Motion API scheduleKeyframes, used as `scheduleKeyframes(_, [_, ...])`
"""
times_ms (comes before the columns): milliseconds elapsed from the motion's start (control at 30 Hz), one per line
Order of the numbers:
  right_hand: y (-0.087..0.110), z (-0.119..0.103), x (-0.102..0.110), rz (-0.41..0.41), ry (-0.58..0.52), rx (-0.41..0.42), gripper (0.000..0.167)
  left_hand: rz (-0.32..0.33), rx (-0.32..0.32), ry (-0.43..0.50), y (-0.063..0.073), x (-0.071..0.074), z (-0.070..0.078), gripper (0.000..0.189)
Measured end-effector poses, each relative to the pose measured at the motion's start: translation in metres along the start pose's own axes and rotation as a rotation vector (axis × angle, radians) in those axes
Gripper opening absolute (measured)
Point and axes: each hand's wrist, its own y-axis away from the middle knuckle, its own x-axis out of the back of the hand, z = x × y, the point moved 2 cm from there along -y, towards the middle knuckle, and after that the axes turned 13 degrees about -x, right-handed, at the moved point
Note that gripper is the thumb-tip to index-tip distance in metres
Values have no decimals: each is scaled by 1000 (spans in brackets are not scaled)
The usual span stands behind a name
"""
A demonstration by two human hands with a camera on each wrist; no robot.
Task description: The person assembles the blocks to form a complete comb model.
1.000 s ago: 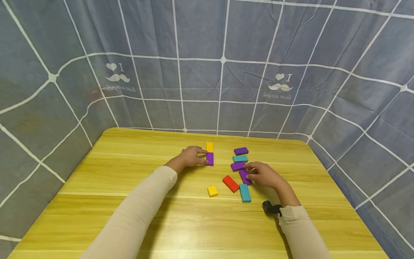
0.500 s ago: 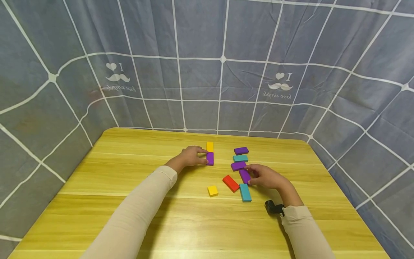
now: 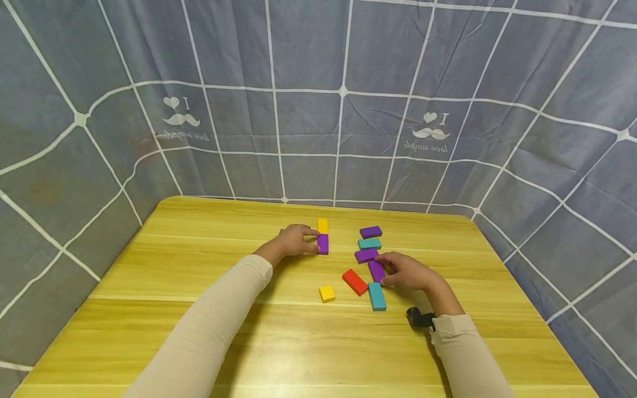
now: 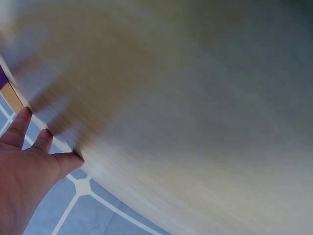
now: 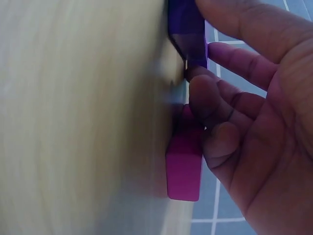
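In the head view my left hand (image 3: pixel 297 239) pinches a purple block (image 3: pixel 323 244) between thumb and fingertips. That block lies flat against the near end of a yellow block (image 3: pixel 322 226). To the right, the thumb and a fingertip of my right hand (image 3: pixel 410 271) grip another purple block (image 3: pixel 376 271). It slants between a purple block (image 3: pixel 366 255) and a teal block (image 3: pixel 377 297). In the right wrist view the thumb touches a dark purple block (image 5: pixel 188 32), and curled fingers lie beside a magenta-looking block (image 5: pixel 184 171). The left wrist view shows the left hand's fingertips (image 4: pixel 76 159) at the table surface.
A red block (image 3: pixel 355 282) and a small yellow block (image 3: pixel 327 293) lie nearer me on the wooden table (image 3: pixel 164 265). Behind the right-hand group are a teal block (image 3: pixel 370 244) and a dark purple block (image 3: pixel 371 232). A grey gridded curtain (image 3: pixel 308 121) surrounds the table.
Over the last second my right thumb has slid toward the near end of the slanted purple block, and the right wrist has shifted slightly right. The left hand stays in place.
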Motion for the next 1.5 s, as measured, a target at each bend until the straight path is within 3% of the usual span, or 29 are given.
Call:
scheduleKeyframes(267, [0,0,1,-9,8,-10,51,-3,11,3,0,0,-2,51])
scheduleKeyframes(933, [-4,6,0,16,11,-48,48,-2,-4,-2,-1,-1,-3,51])
scheduleKeyframes(1200, [-4,7,4,53,-8,-110,49,-9,3,0,-1,-1,-1,51])
scheduleKeyframes(1500, [-8,-1,10,43,-87,-62,47,-11,15,22,-2,-1,-2,52])
